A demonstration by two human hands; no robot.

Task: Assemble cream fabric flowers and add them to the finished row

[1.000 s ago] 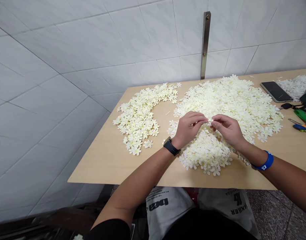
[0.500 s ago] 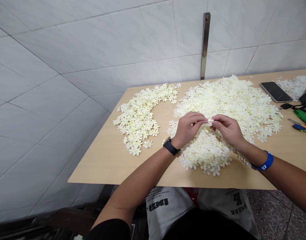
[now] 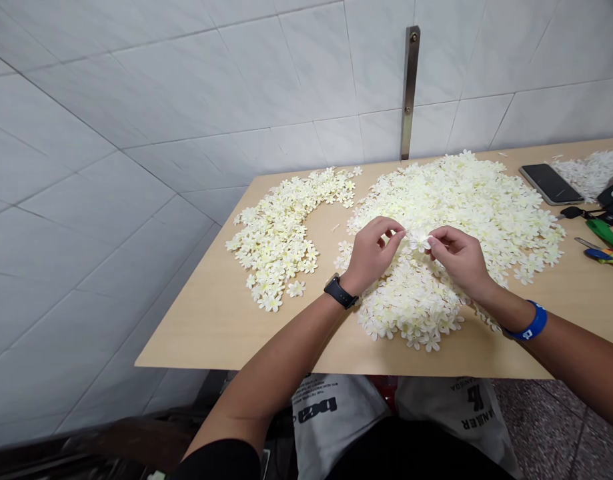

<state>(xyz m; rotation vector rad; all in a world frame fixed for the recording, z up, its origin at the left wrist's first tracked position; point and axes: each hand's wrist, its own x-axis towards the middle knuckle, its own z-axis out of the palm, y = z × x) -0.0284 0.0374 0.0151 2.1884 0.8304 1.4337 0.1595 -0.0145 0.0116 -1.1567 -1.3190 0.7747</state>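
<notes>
One flower (image 3: 419, 240) seems pinched in my right hand (image 3: 460, 259); against the pile (image 3: 466, 193), I cannot tell if my left hand (image 3: 373, 250) grips anything.

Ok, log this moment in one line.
right hand: pinching white flower | left hand: beside it, grip unclear | beneath: large flower pile

Left forearm (image 3: 286, 343) angled up and inward from below; right forearm (image 3: 581, 350) slanted in from right edge. Left hand (image 3: 370, 253) held back upward, thumb and index fingertip pinched together. Right hand (image 3: 461, 261) held at about same height, thumb pressed toward curled index finger. Hands kept near, apart, fingertips facing.
</notes>
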